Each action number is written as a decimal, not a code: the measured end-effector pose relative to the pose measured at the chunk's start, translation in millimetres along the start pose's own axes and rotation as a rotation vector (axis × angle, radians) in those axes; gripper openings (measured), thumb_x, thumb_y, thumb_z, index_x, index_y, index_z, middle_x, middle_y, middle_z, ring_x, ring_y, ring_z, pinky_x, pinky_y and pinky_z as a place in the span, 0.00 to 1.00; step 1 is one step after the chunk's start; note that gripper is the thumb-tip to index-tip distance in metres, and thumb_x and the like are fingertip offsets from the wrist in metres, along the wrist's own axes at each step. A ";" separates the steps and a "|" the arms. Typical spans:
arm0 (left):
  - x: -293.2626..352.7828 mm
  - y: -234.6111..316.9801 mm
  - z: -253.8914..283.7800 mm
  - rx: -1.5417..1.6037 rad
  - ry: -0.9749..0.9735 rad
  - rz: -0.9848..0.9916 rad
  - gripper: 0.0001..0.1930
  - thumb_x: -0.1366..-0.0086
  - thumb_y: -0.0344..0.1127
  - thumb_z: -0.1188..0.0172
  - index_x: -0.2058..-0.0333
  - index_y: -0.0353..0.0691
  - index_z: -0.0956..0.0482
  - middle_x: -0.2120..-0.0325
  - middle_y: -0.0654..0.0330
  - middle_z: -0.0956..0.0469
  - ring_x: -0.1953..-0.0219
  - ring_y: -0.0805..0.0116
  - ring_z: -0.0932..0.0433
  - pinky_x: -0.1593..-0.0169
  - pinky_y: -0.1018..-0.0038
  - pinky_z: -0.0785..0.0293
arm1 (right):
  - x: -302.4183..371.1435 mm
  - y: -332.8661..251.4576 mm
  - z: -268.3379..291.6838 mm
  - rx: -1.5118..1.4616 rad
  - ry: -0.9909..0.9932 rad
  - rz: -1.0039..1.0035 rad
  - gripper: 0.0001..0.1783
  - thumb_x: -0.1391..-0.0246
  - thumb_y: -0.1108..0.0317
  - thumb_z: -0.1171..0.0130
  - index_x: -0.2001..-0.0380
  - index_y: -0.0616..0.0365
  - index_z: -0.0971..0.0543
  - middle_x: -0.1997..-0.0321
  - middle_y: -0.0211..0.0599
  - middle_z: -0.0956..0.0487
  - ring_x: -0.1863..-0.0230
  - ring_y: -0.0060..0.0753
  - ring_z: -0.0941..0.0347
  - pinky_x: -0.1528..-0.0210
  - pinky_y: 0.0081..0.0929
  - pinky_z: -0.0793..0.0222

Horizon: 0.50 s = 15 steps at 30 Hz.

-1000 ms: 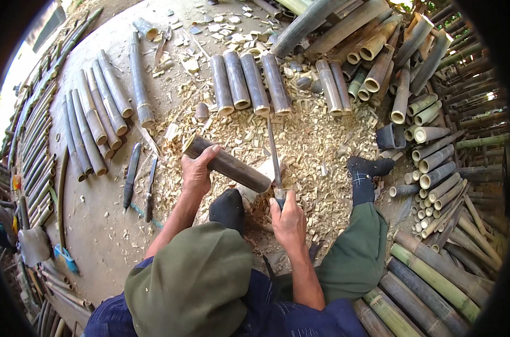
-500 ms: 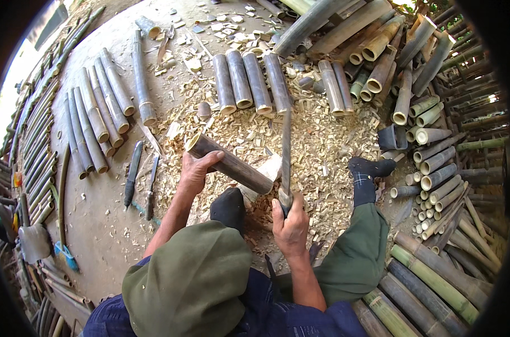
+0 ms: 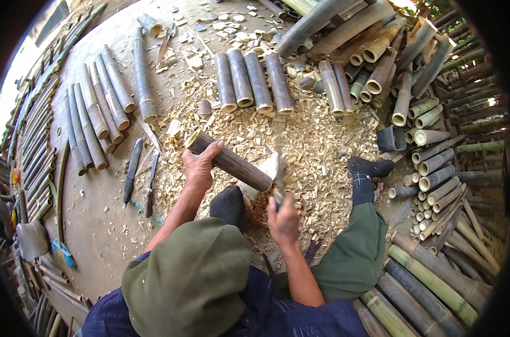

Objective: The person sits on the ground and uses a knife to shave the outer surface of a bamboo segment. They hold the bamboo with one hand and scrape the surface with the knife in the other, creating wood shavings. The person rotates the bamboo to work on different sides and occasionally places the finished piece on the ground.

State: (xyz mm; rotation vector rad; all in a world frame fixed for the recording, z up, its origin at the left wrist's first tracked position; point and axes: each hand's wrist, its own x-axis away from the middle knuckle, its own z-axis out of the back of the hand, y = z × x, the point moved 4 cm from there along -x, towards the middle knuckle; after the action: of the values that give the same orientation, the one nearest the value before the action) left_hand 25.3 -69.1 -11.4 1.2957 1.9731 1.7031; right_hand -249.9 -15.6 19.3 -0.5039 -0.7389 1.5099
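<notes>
My left hand (image 3: 198, 166) is closed around the upper end of a short dark bamboo tube (image 3: 238, 167), which slants down to the right. The tube's lower end lies against a pale wooden block (image 3: 273, 166). In my right hand (image 3: 284, 222), slightly blurred, is the handle of a long-bladed knife (image 3: 278, 196). Its blade is down beside the tube's lower end, seen nearly end-on and mostly smeared by motion. Several cut bamboo tubes (image 3: 258, 83) lie in a row beyond my hands.
Wood chips (image 3: 322, 151) cover the ground around the block. Two knives (image 3: 133, 171) lie to the left, near longer bamboo lengths (image 3: 89, 123). Stacked bamboo (image 3: 434, 163) fills the right side, with a dark container (image 3: 391, 138) beside it. My socked feet (image 3: 228, 208) flank the work.
The knife has swung down from upright to the tube's lower right end. My right hand has tipped forward with it. The left hand and tube have barely moved.
</notes>
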 end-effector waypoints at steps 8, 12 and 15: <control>-5.7 12.0 2.3 0.001 -0.136 -0.017 0.17 0.45 0.29 0.20 0.59 0.30 0.16 0.67 0.57 0.13 0.67 0.68 0.15 0.58 0.69 0.18 | -4.0 -65.8 36.3 -0.062 -0.081 0.067 0.17 0.30 0.60 0.39 0.53 0.61 0.31 0.70 0.57 0.17 0.69 0.64 0.17 0.69 0.54 0.23; -1.4 0.7 -4.9 -0.004 -0.171 -0.036 0.17 0.45 0.29 0.20 0.59 0.29 0.15 0.67 0.57 0.13 0.67 0.68 0.14 0.57 0.70 0.17 | -6.4 -0.4 -4.6 0.121 -0.182 -0.203 0.17 0.30 0.59 0.40 0.54 0.61 0.31 0.70 0.60 0.17 0.66 0.67 0.16 0.67 0.55 0.22; -5.6 5.4 -8.6 -0.078 -0.181 -0.064 0.17 0.45 0.29 0.20 0.58 0.29 0.14 0.66 0.56 0.13 0.66 0.67 0.14 0.56 0.69 0.17 | -23.3 -1.2 4.8 0.179 -0.214 -0.144 0.17 0.30 0.60 0.41 0.53 0.61 0.31 0.69 0.61 0.17 0.65 0.70 0.17 0.63 0.60 0.23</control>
State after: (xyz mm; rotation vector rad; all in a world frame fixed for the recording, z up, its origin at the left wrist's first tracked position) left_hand 25.3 -79.4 -6.0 1.2960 1.8090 1.5578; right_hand -250.5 -39.3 20.6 -0.1521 -0.7783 1.4912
